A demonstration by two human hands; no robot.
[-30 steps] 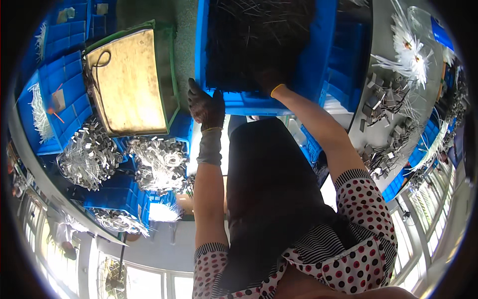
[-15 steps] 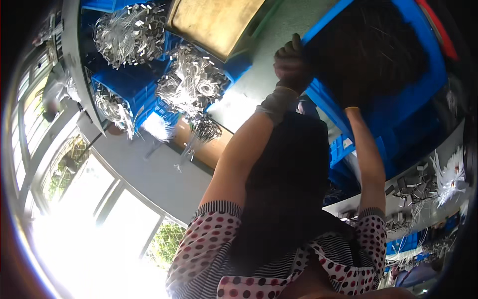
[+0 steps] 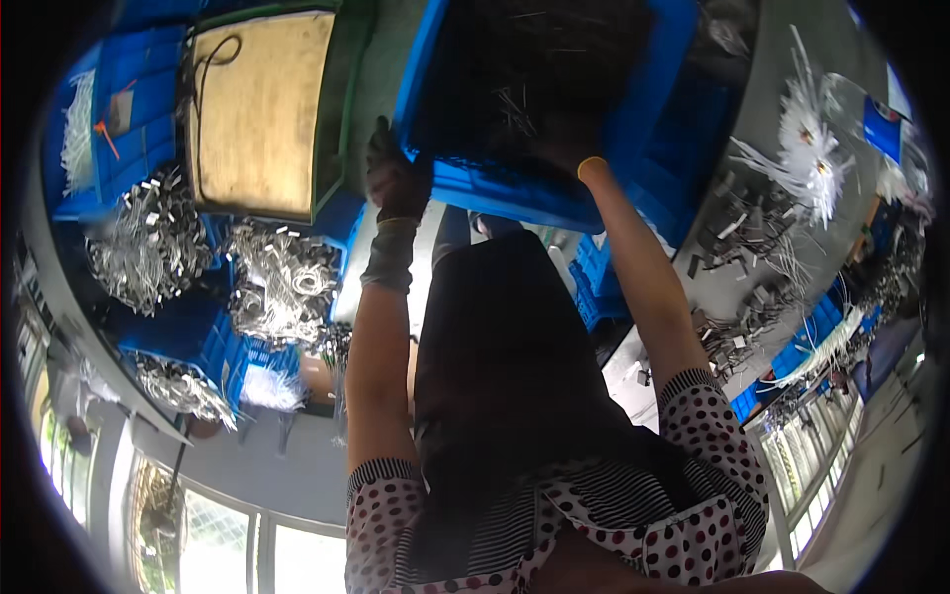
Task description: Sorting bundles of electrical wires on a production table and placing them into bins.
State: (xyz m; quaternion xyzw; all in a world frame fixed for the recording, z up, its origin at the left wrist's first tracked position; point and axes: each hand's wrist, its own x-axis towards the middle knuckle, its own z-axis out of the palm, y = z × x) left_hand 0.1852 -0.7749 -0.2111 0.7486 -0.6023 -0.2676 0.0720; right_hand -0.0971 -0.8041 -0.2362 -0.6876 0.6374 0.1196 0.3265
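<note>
The large blue crate (image 3: 515,201) is directly in front of the person, its near wall facing the dark apron (image 3: 505,337). Inside is a dark mass of thin strands (image 3: 539,74), with a few paler ones lying across the top; shadow hides how deep it goes.

Left of the crate is a tan panel (image 3: 262,124) in a green frame. Beyond that, at the far left, a blue bin (image 3: 148,84) has white strands (image 3: 77,139) along its outer side. Closer to the person, two heaps of pale wires with small end pieces, a left heap (image 3: 148,243) and a right heap (image 3: 282,277), rise over blue containers that they mostly cover. A smaller blue box (image 3: 173,332) is below them, more wires (image 3: 183,386) at its near edge.

The left hand (image 3: 398,176), in a dark glove, is against the near left corner of the large crate; I cannot tell whether its fingers close on the rim. The right hand (image 3: 562,144) reaches over the near wall into the dark contents, its yellow cuff (image 3: 591,166) showing; shadow hides the fingers, so its grip cannot be told.
</note>
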